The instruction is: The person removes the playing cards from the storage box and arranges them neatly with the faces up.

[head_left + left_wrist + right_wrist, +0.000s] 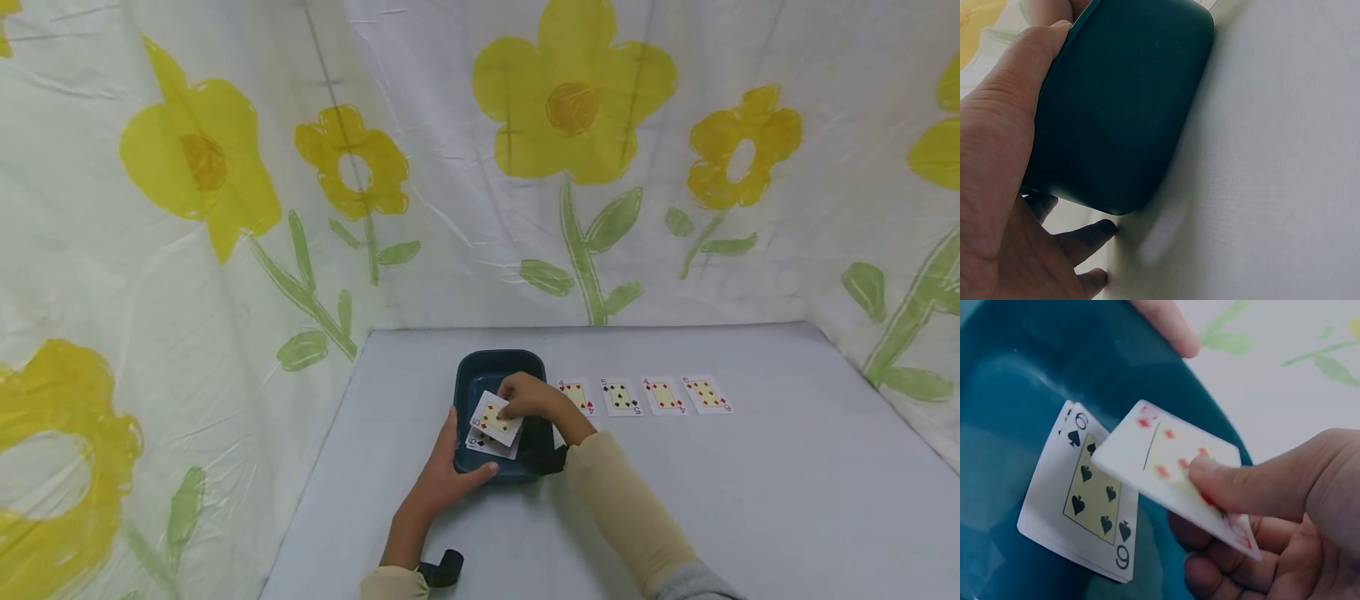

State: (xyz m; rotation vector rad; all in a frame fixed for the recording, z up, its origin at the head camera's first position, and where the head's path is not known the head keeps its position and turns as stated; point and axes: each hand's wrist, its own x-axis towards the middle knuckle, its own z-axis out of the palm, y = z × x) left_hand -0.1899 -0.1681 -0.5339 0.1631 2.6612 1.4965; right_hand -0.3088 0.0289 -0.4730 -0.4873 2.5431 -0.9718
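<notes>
My right hand [534,398] is over a dark teal plastic tray [501,475], pinching a five of diamonds [1169,453] between thumb and fingers. The card tilts above a small stack of cards in the tray; a six of spades [1091,494] lies on top of that stack. Around the tray's near left corner is my left hand [442,473]. In the left wrist view its thumb presses the rim of the tray [1116,112], while other fingers spread out below. The left index fingertip shows at the rim in the right wrist view.
Right of the tray, several face-up cards lie in a row: a red four [576,397], a black five [621,398], a four of diamonds [664,397] and a six of diamonds [707,395]. A flowered curtain [450,167] closes off the pale table [750,500] behind and at the sides.
</notes>
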